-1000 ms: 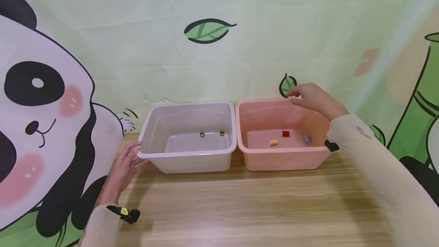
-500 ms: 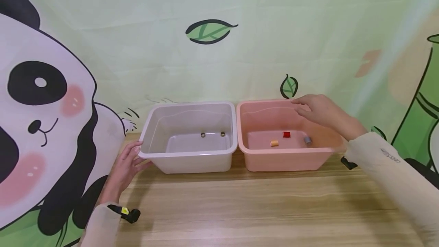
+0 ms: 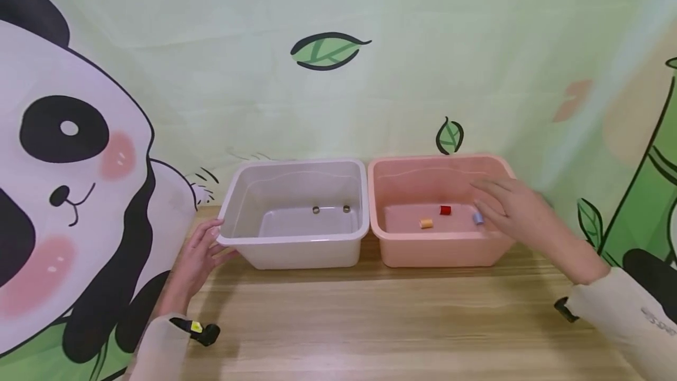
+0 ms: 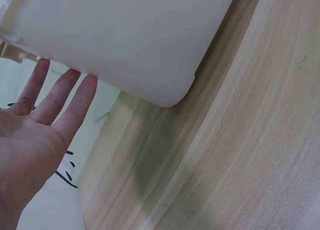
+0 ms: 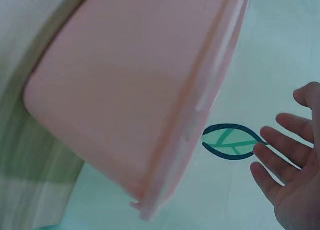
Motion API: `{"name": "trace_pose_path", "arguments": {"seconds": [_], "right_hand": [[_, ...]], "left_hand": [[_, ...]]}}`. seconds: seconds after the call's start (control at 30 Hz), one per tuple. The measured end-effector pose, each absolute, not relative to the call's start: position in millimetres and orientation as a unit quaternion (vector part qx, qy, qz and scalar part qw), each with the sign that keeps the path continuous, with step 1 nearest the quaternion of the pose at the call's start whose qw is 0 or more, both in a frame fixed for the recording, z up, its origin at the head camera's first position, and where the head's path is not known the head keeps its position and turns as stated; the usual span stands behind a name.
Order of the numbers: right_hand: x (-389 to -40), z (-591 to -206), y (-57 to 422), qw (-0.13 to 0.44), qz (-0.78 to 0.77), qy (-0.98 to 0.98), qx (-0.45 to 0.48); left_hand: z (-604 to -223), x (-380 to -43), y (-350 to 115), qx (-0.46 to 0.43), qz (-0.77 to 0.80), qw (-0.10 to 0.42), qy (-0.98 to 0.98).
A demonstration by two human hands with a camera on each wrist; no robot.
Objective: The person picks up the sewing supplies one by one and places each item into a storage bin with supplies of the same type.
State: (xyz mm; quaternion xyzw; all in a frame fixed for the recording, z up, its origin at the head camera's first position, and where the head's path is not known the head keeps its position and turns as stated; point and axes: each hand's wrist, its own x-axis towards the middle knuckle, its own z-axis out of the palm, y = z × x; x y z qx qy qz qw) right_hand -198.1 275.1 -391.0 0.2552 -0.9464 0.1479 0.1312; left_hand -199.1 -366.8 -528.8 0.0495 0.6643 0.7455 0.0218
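My left hand (image 3: 197, 260) touches the left end of the white plastic tub (image 3: 307, 254). In the left wrist view its fingers (image 4: 75, 105) are nearly straight, with tips against the tub's side below the rim. My right hand (image 3: 520, 213) hovers over the right end of the pink tub (image 3: 439, 251), fingers spread and holding nothing. Three small cylinders lie on the pink tub's floor: an orange one (image 3: 426, 224), a red one (image 3: 445, 210) and a light blue one (image 3: 478, 218), the last nearest my right fingers. Two small brass-coloured rings (image 3: 315, 210) lie inside the white tub.
Both tubs stand side by side on a wood-grain table (image 3: 370, 322), a narrow gap between them. Behind hangs a pale green cloth (image 3: 238, 87) printed with a panda and leaves. A black strap device (image 3: 198, 331) sits on my left wrist.
My right hand has moved from above the pink tub's back rim down and toward the right, nearer the blue cylinder. My left hand stays at the white tub; the view has shifted slightly.
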Motion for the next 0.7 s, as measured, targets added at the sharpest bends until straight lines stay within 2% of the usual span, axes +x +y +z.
{"name": "trace_pose_path", "arguments": {"seconds": [0.13,0.4,0.47,0.7], "right_hand": [[-171,-403,283,0.176,0.151,-0.939,0.253],[-135,-420,292,0.164,0.168,-0.949,0.211],[-131,-423,293,0.161,0.162,-0.951,0.208],[-119,-428,296,0.151,0.148,-0.956,0.202]], "left_hand": [[-528,-200,-365,0.048,0.741,0.021,0.669],[-514,-197,-366,0.035,0.661,0.01,0.749],[-509,-196,-366,0.038,0.6,-0.013,0.799],[-488,-189,-358,0.112,0.37,-0.158,0.909]]}}
